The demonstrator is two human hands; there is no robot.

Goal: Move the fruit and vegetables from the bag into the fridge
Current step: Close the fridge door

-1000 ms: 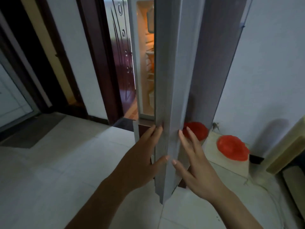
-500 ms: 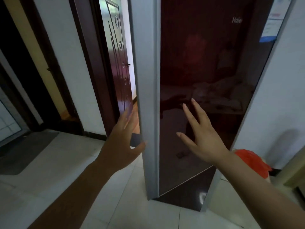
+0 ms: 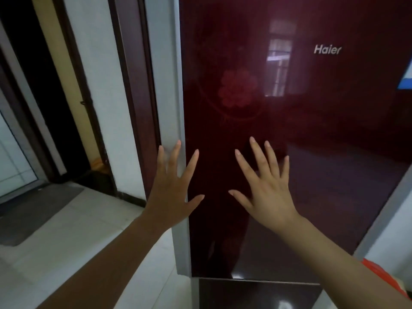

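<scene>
Evidently the loading looks finished: both the left hand (image 3: 172,192) and right hand (image 3: 266,192) are spread wide and empty against the shut fridge door (image 3: 312,152), with an orange bag (image 3: 383,279) low beyond the right forearm.

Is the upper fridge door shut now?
Shut, it seems: the fridge door faces the camera with no interior showing; both open hands are spread over it.

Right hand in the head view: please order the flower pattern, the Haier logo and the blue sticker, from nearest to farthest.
From the right hand:
1. Flower pattern, on the door, above and slightly left.
2. Haier logo, higher, to the right.
3. Blue sticker, at the far right edge.
</scene>
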